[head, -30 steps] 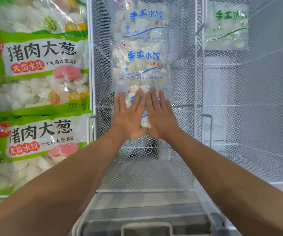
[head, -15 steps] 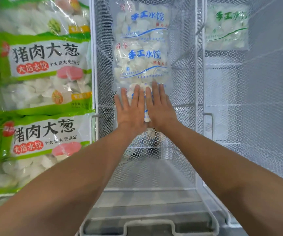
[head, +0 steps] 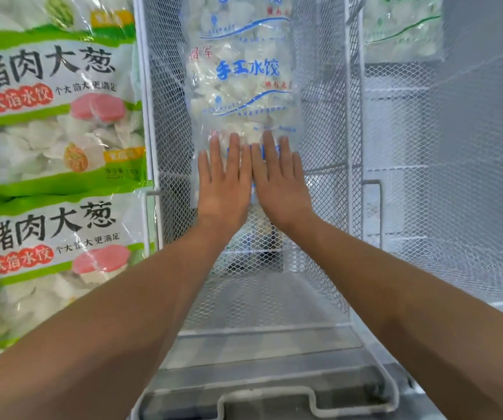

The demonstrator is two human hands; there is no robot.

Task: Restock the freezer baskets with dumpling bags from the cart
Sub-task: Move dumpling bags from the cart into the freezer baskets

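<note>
Two hands: your left hand (head: 224, 189) and right hand (head: 280, 184) are lying flat, side by side, on the nearest dumpling bag (head: 245, 137).
Fingers: they are lying straight and close together, pressing the bag and pinching nothing.
Bag position: it is sitting in the middle wire basket (head: 323, 183), overlapping a second blue-print bag (head: 244, 83) beyond it.
Look: clear plastic is showing pale dumplings under blue lettering and blue curved lines.
Handling: it is probably weighing a fair amount, lumpy and stiff if frozen, with slick film that may be slipping under your palms.
Hold: you are likely doing best gripping both side edges, not the loose top seam.
Neighbours: green-label bags (head: 53, 122) are filling the left basket; a green-print bag (head: 401, 28) is sitting far back on the right.
</note>
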